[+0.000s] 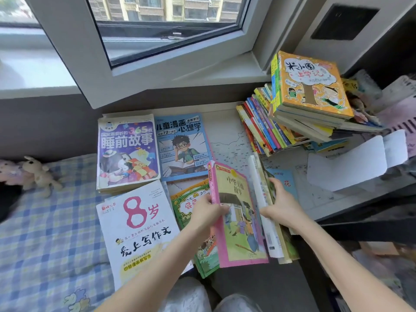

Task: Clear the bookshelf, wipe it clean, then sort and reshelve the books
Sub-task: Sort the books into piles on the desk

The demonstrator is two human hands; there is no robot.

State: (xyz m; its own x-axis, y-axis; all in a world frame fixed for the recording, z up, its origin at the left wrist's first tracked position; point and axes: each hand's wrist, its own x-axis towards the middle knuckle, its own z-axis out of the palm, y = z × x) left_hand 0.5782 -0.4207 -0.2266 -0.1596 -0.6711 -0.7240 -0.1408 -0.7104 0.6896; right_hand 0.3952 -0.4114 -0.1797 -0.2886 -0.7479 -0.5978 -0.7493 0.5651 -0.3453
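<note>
Pink book (239, 224) pinched by left hand (208, 213), upright thin books (271, 235) beside it gripped by right hand (281, 206)

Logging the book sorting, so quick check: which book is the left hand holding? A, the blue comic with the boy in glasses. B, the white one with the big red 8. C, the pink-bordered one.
C: the left hand grips the left edge of the pink-bordered book, which stands tilted.
</note>
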